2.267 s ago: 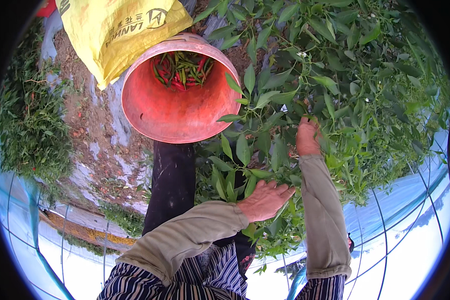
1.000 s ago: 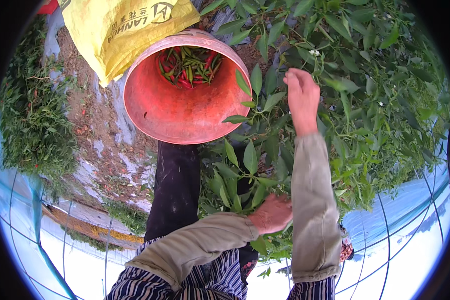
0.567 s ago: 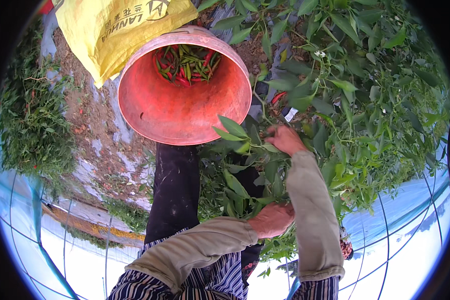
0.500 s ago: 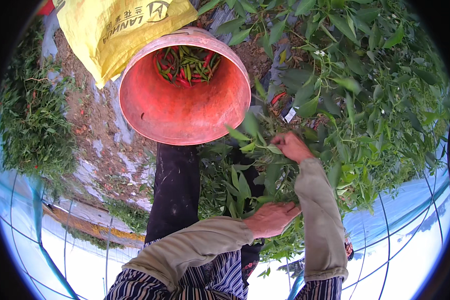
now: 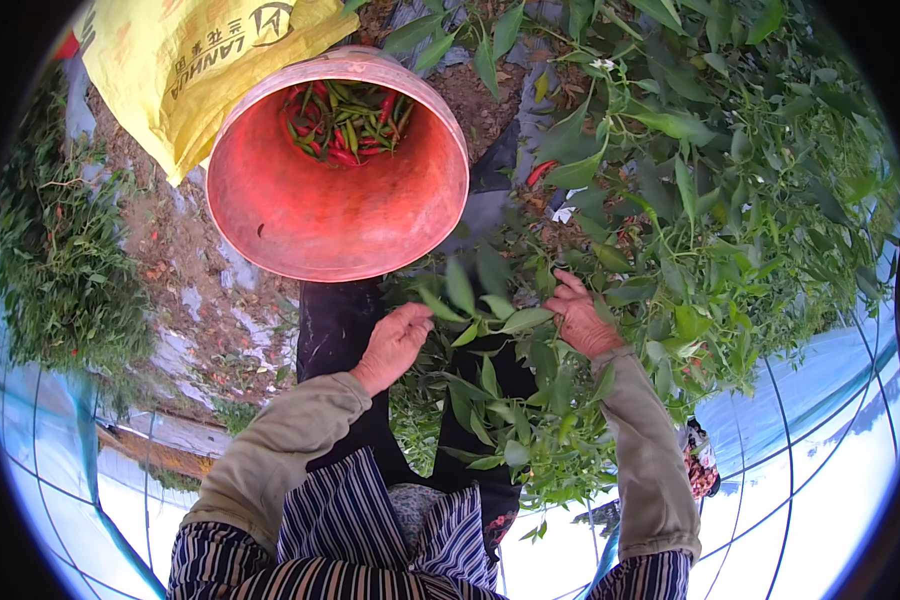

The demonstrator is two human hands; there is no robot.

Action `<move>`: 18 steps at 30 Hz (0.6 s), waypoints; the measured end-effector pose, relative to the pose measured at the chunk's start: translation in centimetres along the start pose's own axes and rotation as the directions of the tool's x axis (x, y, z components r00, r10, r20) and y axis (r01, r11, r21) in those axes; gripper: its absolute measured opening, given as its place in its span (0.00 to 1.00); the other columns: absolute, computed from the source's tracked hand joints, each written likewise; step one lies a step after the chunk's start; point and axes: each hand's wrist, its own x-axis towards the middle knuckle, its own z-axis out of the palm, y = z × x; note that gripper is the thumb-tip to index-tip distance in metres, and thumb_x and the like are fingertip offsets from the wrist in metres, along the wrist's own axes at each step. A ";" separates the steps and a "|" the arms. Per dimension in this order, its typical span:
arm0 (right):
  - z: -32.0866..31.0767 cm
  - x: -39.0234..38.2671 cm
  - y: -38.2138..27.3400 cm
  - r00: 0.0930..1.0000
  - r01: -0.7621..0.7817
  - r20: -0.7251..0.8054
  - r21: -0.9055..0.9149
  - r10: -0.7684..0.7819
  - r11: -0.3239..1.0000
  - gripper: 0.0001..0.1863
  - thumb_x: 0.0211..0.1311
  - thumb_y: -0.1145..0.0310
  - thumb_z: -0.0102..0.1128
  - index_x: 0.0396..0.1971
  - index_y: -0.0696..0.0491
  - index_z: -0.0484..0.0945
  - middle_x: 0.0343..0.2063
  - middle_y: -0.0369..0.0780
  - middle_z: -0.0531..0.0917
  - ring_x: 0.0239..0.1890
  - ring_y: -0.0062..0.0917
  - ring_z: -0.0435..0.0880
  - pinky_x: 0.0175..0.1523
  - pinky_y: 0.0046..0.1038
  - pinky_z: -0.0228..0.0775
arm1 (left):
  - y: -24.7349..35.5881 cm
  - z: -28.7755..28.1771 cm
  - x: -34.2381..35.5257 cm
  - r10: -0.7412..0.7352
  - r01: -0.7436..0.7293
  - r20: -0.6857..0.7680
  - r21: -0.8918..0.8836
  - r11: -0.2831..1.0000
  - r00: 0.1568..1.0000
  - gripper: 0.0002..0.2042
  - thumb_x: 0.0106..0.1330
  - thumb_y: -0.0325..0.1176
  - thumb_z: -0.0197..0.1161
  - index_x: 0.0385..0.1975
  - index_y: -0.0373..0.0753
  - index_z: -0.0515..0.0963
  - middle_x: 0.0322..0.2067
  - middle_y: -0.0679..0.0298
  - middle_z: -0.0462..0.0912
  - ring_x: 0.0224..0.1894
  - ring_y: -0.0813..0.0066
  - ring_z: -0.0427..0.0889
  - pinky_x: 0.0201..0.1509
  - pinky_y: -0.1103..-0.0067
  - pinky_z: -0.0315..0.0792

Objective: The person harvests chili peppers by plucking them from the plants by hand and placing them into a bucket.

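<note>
A: Right, hands first. Left hand [image 5: 395,345] sits loosely curled against the leafy stems [image 5: 490,330], fingers half closed on foliage; can't tell if there's a pepper inside. Right hand [image 5: 582,318] is deeper in the pepper plant [image 5: 690,180], fingers bent around a stem or pod. Leaves hide the fingertips, so what exactly it's pinching, I can't say.

B: Where's the picked stuff?

A: In the orange bucket [image 5: 340,210], just beyond the left hand, tipped toward the person. Red and green chillies [image 5: 345,120] are piled at its bottom. A yellow sack [image 5: 190,70] lies behind its rim.

B: Anything ripe in reach?

A: One red chilli [image 5: 542,172] hangs on the plant beyond the right hand, near the bucket's right edge. Rest looks green, or is buried in leaves.

B: How would you do it cleanly?

A: My read: left hand holds the branch steady and parts the leaves, right hand takes the pod at its stalk and snaps sideways, no yanking. A straight pull risks tearing the branch or stripping unripe pods.

B: Bucket position OK?

A: Fine. Close, mouth facing the hands. Drop into the mouth, not at the rim; it's tilted, so a rim hit would likely bounce out onto the soil [image 5: 170,260].
</note>
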 end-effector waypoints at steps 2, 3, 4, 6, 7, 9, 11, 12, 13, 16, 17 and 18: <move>0.7 -0.5 -0.5 0.999 -0.049 -0.017 -0.039 0.048 0.998 0.15 0.46 0.78 0.57 0.34 0.46 0.81 0.40 0.34 0.79 0.66 0.30 0.64 0.58 0.44 0.67 | 0.7 -0.5 0.9 0.045 -0.047 0.031 0.074 0.996 0.999 0.12 0.69 0.26 0.52 0.51 0.34 0.73 0.37 0.62 0.79 0.42 0.78 0.77 0.47 0.81 0.72; 1.0 -0.8 -0.7 0.997 -0.076 -0.019 -0.063 0.075 0.995 0.15 0.47 0.78 0.56 0.35 0.45 0.81 0.40 0.33 0.79 0.67 0.28 0.64 0.57 0.44 0.67 | 1.3 -0.3 1.2 0.097 -0.099 0.033 0.078 0.992 0.995 0.13 0.69 0.26 0.52 0.51 0.34 0.73 0.37 0.62 0.79 0.43 0.77 0.77 0.48 0.81 0.72; 1.3 -0.9 -0.8 0.996 -0.071 -0.061 0.008 0.071 0.997 0.17 0.47 0.81 0.54 0.36 0.46 0.80 0.42 0.33 0.80 0.67 0.30 0.63 0.57 0.43 0.68 | 2.1 -0.1 1.5 0.127 -0.130 0.044 0.073 0.989 0.991 0.13 0.69 0.26 0.51 0.51 0.34 0.73 0.37 0.62 0.79 0.43 0.77 0.77 0.49 0.81 0.71; 1.5 -1.4 -0.8 0.984 -0.017 -0.175 0.109 0.036 0.994 0.18 0.47 0.83 0.52 0.36 0.47 0.80 0.42 0.34 0.80 0.66 0.33 0.65 0.58 0.41 0.68 | 3.7 0.2 1.9 0.187 -0.192 0.057 0.116 0.974 0.981 0.13 0.69 0.26 0.51 0.51 0.34 0.74 0.37 0.62 0.79 0.45 0.75 0.77 0.50 0.81 0.71; 1.5 -1.6 -0.7 0.983 -0.019 -0.180 0.162 0.048 0.987 0.18 0.47 0.85 0.51 0.36 0.48 0.80 0.43 0.35 0.80 0.65 0.34 0.66 0.58 0.40 0.68 | 4.5 0.3 2.1 0.172 -0.181 0.072 0.137 0.974 0.982 0.13 0.69 0.25 0.51 0.51 0.33 0.74 0.37 0.62 0.79 0.45 0.74 0.78 0.50 0.80 0.71; 1.3 -2.3 -0.4 0.966 -0.019 -0.245 0.248 0.082 0.969 0.18 0.47 0.87 0.51 0.35 0.50 0.79 0.43 0.37 0.81 0.64 0.38 0.68 0.59 0.38 0.68 | 5.9 0.6 2.7 0.220 -0.226 0.056 0.144 0.963 0.974 0.10 0.68 0.26 0.53 0.47 0.33 0.76 0.37 0.61 0.79 0.43 0.72 0.78 0.49 0.79 0.71; 1.1 -3.0 -0.1 0.954 -0.014 -0.278 0.347 0.117 0.938 0.17 0.46 0.88 0.51 0.33 0.52 0.78 0.43 0.38 0.81 0.63 0.40 0.69 0.59 0.37 0.68 | 7.0 1.1 3.6 0.256 -0.264 0.066 0.174 0.949 0.964 0.10 0.68 0.26 0.53 0.45 0.34 0.77 0.36 0.60 0.79 0.42 0.71 0.79 0.48 0.79 0.71; 1.1 -3.3 0.0 0.943 -0.005 -0.304 0.403 0.139 0.915 0.16 0.46 0.88 0.51 0.32 0.53 0.77 0.42 0.39 0.81 0.62 0.41 0.70 0.59 0.37 0.67 | 7.5 1.5 4.3 0.308 -0.313 0.057 0.193 0.930 0.950 0.09 0.68 0.27 0.54 0.43 0.33 0.78 0.35 0.59 0.79 0.40 0.70 0.79 0.47 0.78 0.71; 1.2 -3.5 0.1 0.930 -0.014 -0.319 0.468 0.184 0.884 0.15 0.46 0.89 0.51 0.32 0.54 0.77 0.42 0.40 0.82 0.62 0.42 0.70 0.59 0.36 0.67 | 7.9 2.0 5.0 0.322 -0.331 0.078 0.197 0.923 0.943 0.09 0.68 0.27 0.54 0.43 0.33 0.78 0.35 0.59 0.79 0.40 0.70 0.79 0.46 0.78 0.72; 2.4 -3.7 -0.1 0.881 0.096 -0.429 0.574 0.199 0.813 0.12 0.47 0.89 0.51 0.27 0.55 0.75 0.40 0.40 0.82 0.62 0.40 0.71 0.57 0.35 0.67 | 8.9 4.3 7.4 0.404 -0.418 0.108 0.178 0.891 0.908 0.08 0.66 0.26 0.55 0.41 0.34 0.79 0.34 0.59 0.79 0.37 0.68 0.79 0.42 0.76 0.72; 2.8 -3.7 0.0 0.870 0.110 -0.445 0.598 0.214 0.794 0.11 0.47 0.89 0.50 0.26 0.56 0.75 0.39 0.40 0.82 0.61 0.40 0.71 0.57 0.34 0.67 | 9.1 5.3 8.2 0.403 -0.421 0.138 0.151 0.894 0.905 0.08 0.65 0.25 0.55 0.40 0.34 0.79 0.34 0.59 0.79 0.36 0.68 0.79 0.41 0.76 0.72; 3.3 -3.6 -0.1 0.840 0.202 -0.496 0.660 0.218 0.724 0.09 0.51 0.87 0.52 0.27 0.56 0.77 0.39 0.42 0.83 0.57 0.38 0.74 0.54 0.34 0.68 | 9.3 6.2 9.2 0.410 -0.430 0.162 0.124 0.894 0.898 0.08 0.65 0.25 0.56 0.40 0.33 0.79 0.34 0.58 0.79 0.36 0.68 0.79 0.41 0.76 0.72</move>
